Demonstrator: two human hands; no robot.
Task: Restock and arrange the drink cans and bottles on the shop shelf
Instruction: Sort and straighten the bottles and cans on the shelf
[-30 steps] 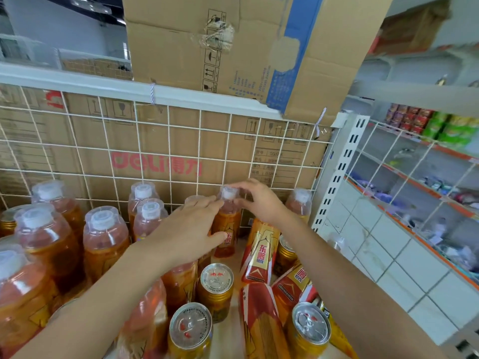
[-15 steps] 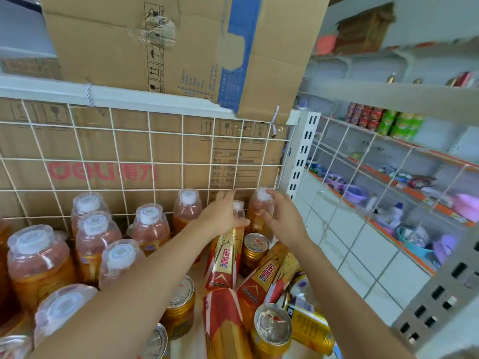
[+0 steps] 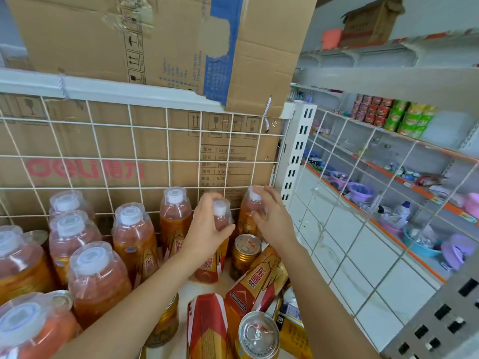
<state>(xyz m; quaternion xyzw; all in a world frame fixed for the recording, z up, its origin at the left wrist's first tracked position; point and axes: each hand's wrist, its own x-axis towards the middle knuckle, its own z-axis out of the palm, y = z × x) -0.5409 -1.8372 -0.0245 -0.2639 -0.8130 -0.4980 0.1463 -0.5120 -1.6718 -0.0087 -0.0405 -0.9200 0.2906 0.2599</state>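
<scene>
White wire mesh (image 3: 145,161) backs the shelf, with cardboard boxes (image 3: 108,151) behind it. Orange drink bottles (image 3: 133,239) stand in rows on the left. My left hand (image 3: 207,229) has its fingers (image 3: 223,230) clamped round the neck of an upright bottle (image 3: 216,257) near the back. My right hand (image 3: 272,218), fingers apart, touches the cap of the corner bottle (image 3: 250,218). Between them, nearer me, stands a gold can (image 3: 245,252); toppled bottles (image 3: 256,281) lie further forward still.

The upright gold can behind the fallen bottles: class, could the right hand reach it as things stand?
Probably yes. The gold can stands just below the right hand, its top uncovered, with nothing between them.
</scene>
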